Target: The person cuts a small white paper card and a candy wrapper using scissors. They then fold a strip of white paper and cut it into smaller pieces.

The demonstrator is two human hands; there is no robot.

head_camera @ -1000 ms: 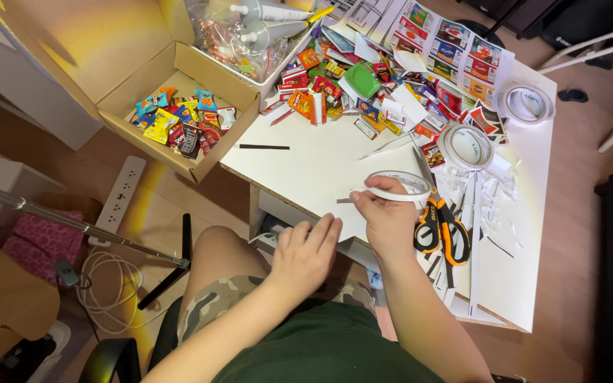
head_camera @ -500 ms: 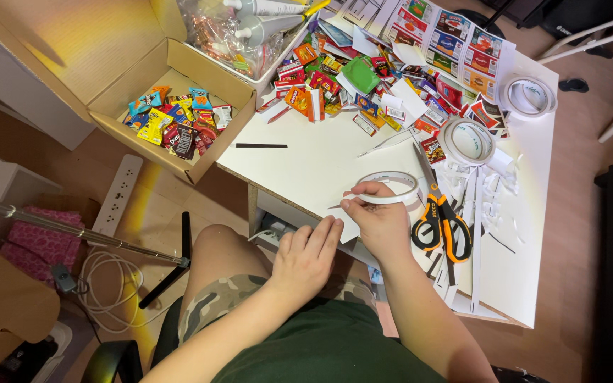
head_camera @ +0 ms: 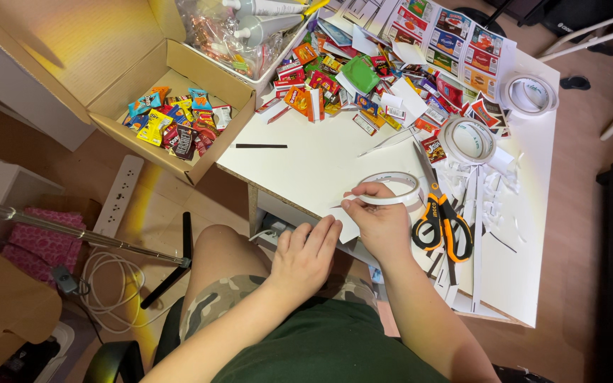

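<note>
Head view: right hand point(head_camera: 384, 223) grip clamped on tape roll point(head_camera: 391, 189), left hand point(head_camera: 305, 254) flat beside.

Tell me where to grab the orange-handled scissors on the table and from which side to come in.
Take the scissors by the two orange finger loops, which lie at the near table edge and point toward the person. Come from above on the near side: they lie flat, closed, with the blades running away under paper strips. The right hand, holding a tape roll, sits just beside them, so it would probably have the shorter reach.
</note>
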